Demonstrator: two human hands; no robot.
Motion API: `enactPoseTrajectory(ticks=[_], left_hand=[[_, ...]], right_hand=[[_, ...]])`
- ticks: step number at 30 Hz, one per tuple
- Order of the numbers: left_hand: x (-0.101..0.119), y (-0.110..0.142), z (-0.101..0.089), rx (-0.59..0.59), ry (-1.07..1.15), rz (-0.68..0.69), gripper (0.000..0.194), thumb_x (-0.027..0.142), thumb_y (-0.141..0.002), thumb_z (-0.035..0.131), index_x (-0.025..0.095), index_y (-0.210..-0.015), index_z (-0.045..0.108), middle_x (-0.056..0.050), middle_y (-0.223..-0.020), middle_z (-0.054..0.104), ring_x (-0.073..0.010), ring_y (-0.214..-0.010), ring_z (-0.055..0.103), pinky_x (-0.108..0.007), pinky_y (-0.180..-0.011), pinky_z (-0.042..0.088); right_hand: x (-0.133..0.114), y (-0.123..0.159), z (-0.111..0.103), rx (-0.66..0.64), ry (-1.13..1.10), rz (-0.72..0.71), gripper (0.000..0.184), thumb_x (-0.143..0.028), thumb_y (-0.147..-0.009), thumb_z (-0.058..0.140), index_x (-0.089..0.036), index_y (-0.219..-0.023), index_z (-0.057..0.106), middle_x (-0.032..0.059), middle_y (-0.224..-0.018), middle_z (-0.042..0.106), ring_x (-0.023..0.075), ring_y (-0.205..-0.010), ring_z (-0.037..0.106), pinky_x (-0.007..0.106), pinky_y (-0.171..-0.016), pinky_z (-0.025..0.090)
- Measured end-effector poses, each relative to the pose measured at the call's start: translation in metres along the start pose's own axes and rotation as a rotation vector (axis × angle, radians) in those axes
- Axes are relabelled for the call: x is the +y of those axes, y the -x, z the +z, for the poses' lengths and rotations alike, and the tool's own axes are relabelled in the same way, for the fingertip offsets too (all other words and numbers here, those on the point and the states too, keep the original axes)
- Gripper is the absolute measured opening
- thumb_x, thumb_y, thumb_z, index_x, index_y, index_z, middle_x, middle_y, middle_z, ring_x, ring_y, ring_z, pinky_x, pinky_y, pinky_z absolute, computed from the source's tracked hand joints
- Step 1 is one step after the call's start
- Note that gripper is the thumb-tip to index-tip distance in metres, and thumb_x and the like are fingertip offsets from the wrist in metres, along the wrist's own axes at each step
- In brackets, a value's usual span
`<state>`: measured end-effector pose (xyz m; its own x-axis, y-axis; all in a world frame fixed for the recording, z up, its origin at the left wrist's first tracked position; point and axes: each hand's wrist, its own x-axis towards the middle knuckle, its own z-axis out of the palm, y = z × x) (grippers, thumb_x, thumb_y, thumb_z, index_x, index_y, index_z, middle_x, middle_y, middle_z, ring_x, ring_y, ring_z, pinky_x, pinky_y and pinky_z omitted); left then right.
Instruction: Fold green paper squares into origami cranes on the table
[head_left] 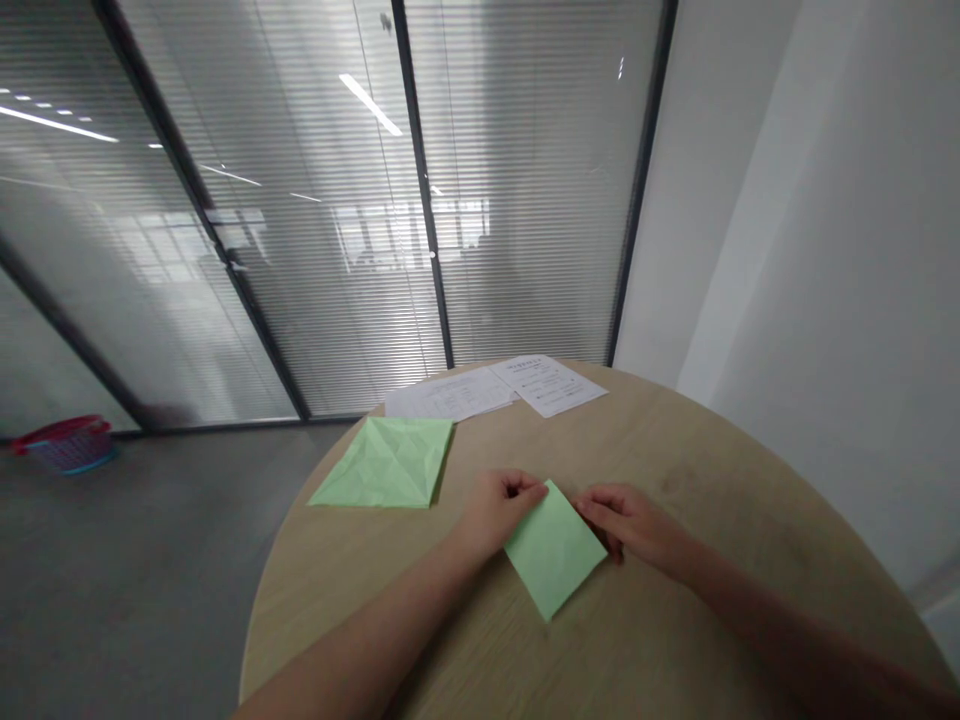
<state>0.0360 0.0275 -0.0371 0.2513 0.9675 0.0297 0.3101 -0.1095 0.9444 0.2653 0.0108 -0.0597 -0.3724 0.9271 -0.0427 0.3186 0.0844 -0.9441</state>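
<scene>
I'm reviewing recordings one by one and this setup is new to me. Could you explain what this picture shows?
There is no machine here: a person works bare-handed. The single picture comes from a camera worn on the head, facing forward and down. The left hand holds a light-green paper square by its upper left edge; the right hand is at the upper right edge, though whether it grips is unclear. On the rounded, pale wooden table there are also a creased light-green paper sheet to the left and white printed paper sheets near the far edge.
</scene>
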Motion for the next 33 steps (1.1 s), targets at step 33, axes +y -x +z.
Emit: enactPoseTrajectory(ticks=[33], left_hand=[[0.0002, 0.0046, 0.0062, -0.205, -0.126, 0.055, 0.025, 0.039, -0.082, 0.063, 0.017, -0.069, 0.066, 0.002, -0.063, 0.054, -0.0132, -0.061, 0.046, -0.027, -0.06, 0.035]], right_hand=[[0.0098, -0.0096, 0.0005, 0.206, -0.037, -0.063, 0.037, -0.058, -0.08, 0.069, -0.021, -0.077, 0.065, 0.0011, -0.067, 0.063, 0.0174, -0.062, 0.056, 0.028, -0.057, 0.041]])
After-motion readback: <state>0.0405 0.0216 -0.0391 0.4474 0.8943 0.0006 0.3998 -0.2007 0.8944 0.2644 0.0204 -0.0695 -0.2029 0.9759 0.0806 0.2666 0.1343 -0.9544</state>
